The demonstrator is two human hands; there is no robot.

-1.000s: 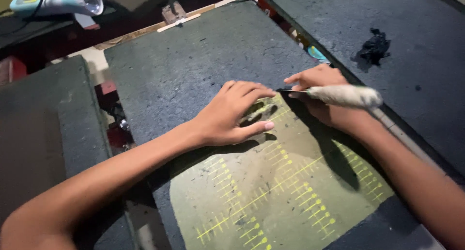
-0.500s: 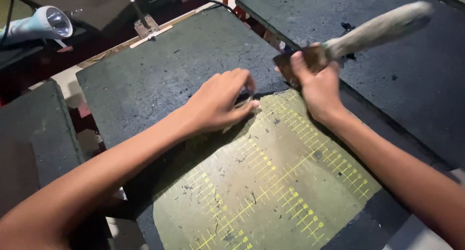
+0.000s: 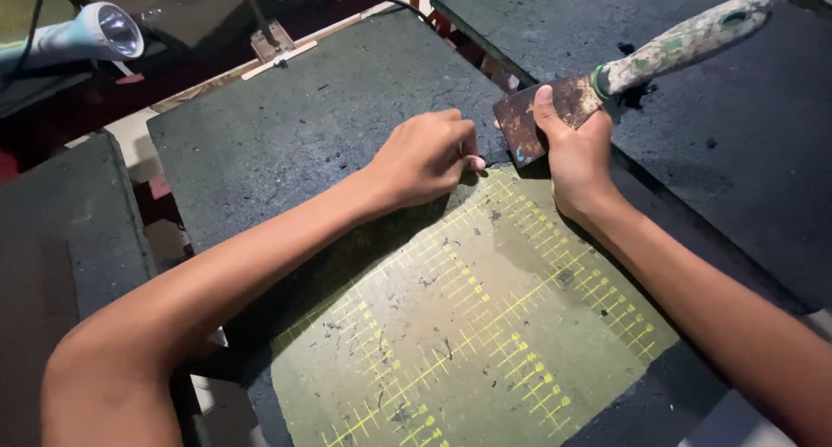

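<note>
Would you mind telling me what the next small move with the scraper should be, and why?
Probably lower the scraper so its rusty blade edge meets the top edge of the green gridded mat and slides under it. The right hand grips the blade, tilted just above that edge, while the left hand pinches at the mat's edge on the dark board, as if lifting it.

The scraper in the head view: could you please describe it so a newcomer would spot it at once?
Start at the green cutting mat with yellow grid marks on the dark board. At its far edge the right hand grips the scraper: a rusty flat blade with a pale, speckled handle angled up to the right.
</note>
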